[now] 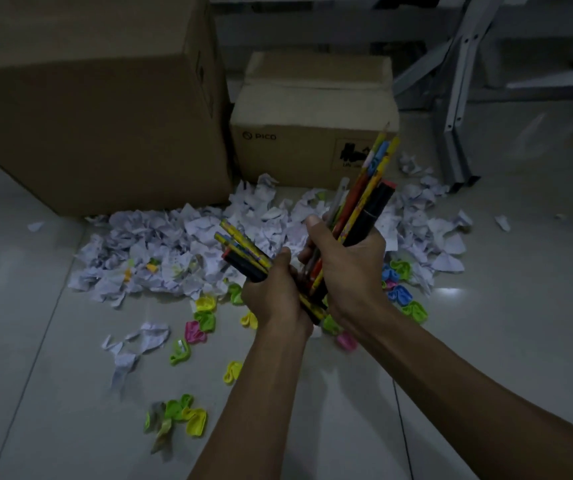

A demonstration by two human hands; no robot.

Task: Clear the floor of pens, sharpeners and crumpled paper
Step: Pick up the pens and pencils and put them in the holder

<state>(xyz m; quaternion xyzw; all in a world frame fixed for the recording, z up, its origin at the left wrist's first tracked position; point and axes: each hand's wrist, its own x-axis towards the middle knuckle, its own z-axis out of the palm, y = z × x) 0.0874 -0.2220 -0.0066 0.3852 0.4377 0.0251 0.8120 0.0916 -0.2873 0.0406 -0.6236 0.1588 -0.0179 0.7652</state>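
**Both hands full of pens above the littered tile**

Two bunches of long, thin, multicoloured pens are held above the pale tiled floor (486, 341). The left hand (274, 296) is closed around a short bunch of pens (243, 252) pointing up and left; the right hand (351, 268) is clenched on a longer bunch (364, 199) fanning up and right. The hands touch, forearms converging from the lower right.

Beneath them lies a wide heap of crumpled white paper (174, 251), edged by bright plastic sharpeners (195, 419) scattered nearer the viewer. Behind the heap stand a large brown cardboard box (88, 98) and a smaller printed one (312, 133); grey metal legs (458, 116) stand at right. Bare tile lies open left and right.
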